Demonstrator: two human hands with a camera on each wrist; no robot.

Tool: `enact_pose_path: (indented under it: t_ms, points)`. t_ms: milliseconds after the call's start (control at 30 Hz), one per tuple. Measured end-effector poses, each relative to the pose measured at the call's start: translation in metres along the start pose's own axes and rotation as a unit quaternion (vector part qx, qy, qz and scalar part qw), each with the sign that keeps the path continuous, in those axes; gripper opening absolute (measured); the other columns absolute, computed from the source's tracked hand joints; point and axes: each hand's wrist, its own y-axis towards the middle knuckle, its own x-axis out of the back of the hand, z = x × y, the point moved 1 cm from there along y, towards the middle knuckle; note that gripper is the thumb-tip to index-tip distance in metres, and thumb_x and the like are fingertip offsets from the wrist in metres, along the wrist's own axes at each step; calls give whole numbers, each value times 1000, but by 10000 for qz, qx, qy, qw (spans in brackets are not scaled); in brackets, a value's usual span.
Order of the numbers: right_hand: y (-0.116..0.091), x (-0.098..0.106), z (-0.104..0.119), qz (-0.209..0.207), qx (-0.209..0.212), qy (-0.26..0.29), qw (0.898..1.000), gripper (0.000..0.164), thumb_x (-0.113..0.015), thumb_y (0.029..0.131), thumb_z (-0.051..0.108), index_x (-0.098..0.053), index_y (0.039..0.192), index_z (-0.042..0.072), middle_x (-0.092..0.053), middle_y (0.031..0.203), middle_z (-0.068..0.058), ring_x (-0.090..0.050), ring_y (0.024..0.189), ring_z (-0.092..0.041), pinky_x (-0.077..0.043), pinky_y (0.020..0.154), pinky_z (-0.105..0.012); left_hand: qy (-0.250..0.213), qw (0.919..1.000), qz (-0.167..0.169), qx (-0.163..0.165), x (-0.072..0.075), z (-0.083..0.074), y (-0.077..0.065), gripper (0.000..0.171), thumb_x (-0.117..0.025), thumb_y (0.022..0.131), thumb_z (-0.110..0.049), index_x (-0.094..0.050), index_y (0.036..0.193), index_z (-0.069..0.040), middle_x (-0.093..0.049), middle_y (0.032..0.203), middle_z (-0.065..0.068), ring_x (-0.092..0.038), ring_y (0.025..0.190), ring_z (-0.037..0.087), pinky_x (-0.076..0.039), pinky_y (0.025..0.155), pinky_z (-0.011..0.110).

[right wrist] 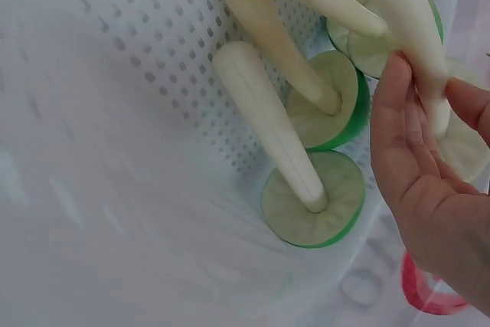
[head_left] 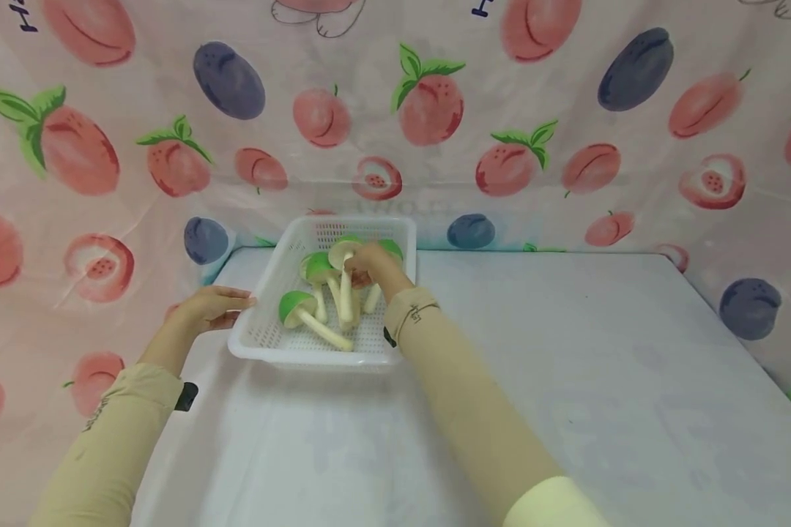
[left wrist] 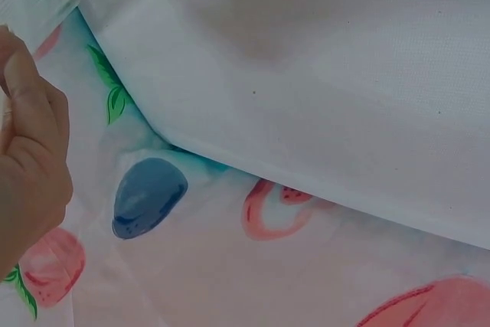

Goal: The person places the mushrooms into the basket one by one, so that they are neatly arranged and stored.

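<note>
A white perforated plastic basket (head_left: 323, 356) stands on the table, with several toy mushrooms with green caps and pale stems inside. My right hand (head_left: 372, 265) reaches over its right side and pinches the stem of one mushroom (right wrist: 409, 24) between thumb and fingers, close to the cap. That cap is partly behind my hand in the right wrist view. Another mushroom (head_left: 296, 309) lies nearest the basket's front left corner, stem pointing right. At the left rim, my left hand (head_left: 214, 307) holds the basket's edge with its fingertips; the left wrist view shows only part of this hand.
The white-covered table (head_left: 567, 380) extends right and toward me from the basket. A fruit-print curtain (head_left: 435, 168) hangs close behind the basket and along both sides. A mushroom (right wrist: 314, 197) and others lie against the basket's far wall, caps toward it.
</note>
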Motion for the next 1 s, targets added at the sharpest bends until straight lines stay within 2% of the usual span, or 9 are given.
enact_pose_path:
  t_ms: [133, 333, 433, 567, 633, 733, 800, 900, 1000]
  points:
    - [39, -5, -19, -46, -236, -195, 9995, 33, -63, 81, 2, -58, 114, 4, -66, 86, -18, -67, 68, -29, -57, 60, -34, -46, 10000, 42, 14, -3, 0, 0, 60, -60, 93, -23, -36, 137, 9, -57, 78, -14, -54, 71, 3, -52, 68, 17]
    - [157, -17, -56, -655, 28, -37, 9978, 60, -70, 77, 9, -52, 132, 25, -62, 106, -9, -64, 66, -26, -55, 54, -37, -65, 10000, 22, 54, -2, -2, 1, 57, -60, 93, -22, -39, 136, 8, -57, 75, -15, -56, 69, 1, -52, 66, 16]
    - [179, -18, -61, -735, -44, -217, 9970, 68, -73, 72, 8, -48, 134, 21, -63, 102, -9, -65, 63, -27, -55, 51, -38, -121, 9999, -5, 70, 0, -3, 2, 55, -61, 92, -20, -40, 135, 8, -58, 73, -16, -58, 68, 0, -53, 66, 16]
    - [123, -9, -52, -560, -344, -352, 9972, 80, -68, 77, 2, -31, 145, 19, -66, 87, -17, -67, 63, -30, -56, 54, -38, -124, 9999, -44, 89, 1, -3, 3, 57, -61, 92, -21, -39, 136, 8, -58, 75, -15, -59, 69, 1, -53, 68, 17]
    - [58, -1, -40, -303, -510, -554, 9967, 69, -66, 80, 2, -38, 142, 13, -67, 85, -19, -68, 67, -29, -57, 60, -37, -100, 9998, -36, 158, 1, -3, 3, 59, -62, 92, -22, -38, 137, 8, -58, 76, -14, -59, 69, 2, -53, 69, 17]
    - [-2, 11, -33, 332, -803, -1052, 9906, 41, -68, 80, 2, -58, 120, 0, -68, 84, -20, -68, 73, -29, -57, 66, -36, -45, 9997, -12, 242, -2, -2, 3, 61, -62, 92, -23, -36, 139, 7, -57, 77, -13, -59, 70, 2, -54, 69, 17]
    - [-21, 15, -31, 777, -944, -1489, 9813, 20, -68, 81, 4, -65, 99, -5, -68, 87, -20, -68, 77, -28, -56, 70, -34, -19, 9996, 9, 270, -2, -2, 2, 62, -62, 92, -23, -36, 139, 7, -58, 77, -13, -60, 70, 2, -54, 69, 18]
    - [-11, 15, -32, 1146, -1080, -1879, 9695, 20, -67, 84, 8, -65, 94, -9, -67, 89, -22, -66, 81, -31, -56, 72, -35, -54, 9998, -1, 216, -1, -2, 2, 62, -62, 92, -22, -35, 139, 8, -58, 75, -13, -60, 69, 2, -53, 68, 17]
    - [-27, 12, -18, 1213, -1194, -2250, 9594, 23, -61, 91, 14, -64, 94, -8, -66, 90, -22, -66, 82, -32, -56, 75, -37, -68, 9998, -1, 196, 1, -3, 0, 62, -62, 92, -22, -34, 139, 8, -58, 76, -13, -59, 69, 2, -53, 68, 17]
